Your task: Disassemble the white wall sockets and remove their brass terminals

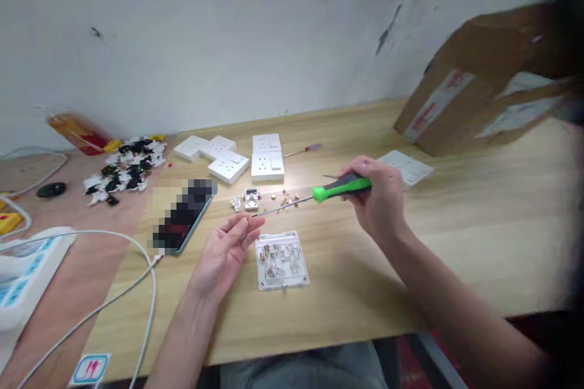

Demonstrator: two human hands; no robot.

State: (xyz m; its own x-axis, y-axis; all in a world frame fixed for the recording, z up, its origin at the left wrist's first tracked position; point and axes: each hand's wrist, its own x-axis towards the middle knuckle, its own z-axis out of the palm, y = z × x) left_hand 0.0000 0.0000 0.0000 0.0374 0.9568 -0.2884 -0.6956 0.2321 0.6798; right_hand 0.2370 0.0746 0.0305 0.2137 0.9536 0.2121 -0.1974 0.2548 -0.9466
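My right hand [376, 197] is wrapped round the green and black handle of a screwdriver [337, 187], its shaft pointing left. The tip reaches the fingers of my left hand [230, 243], where thumb and fingers are pinched together. Whatever lies in that pinch is too small to make out. Just right of my left hand, an opened socket housing [283, 260] lies on the table with some brass parts inside. Beyond the screwdriver shaft are loose brass pieces [287, 199] and a white switch module [250, 199] with a small clear part beside it.
Several white wall sockets [267, 165] stand towards the wall, near a second, thin screwdriver [303, 150]. A phone [185, 219] with a charging cable [152, 279] lies to the left. Black and white pieces [125, 173] are heaped farther left. A cardboard box [483, 85] stands at right.
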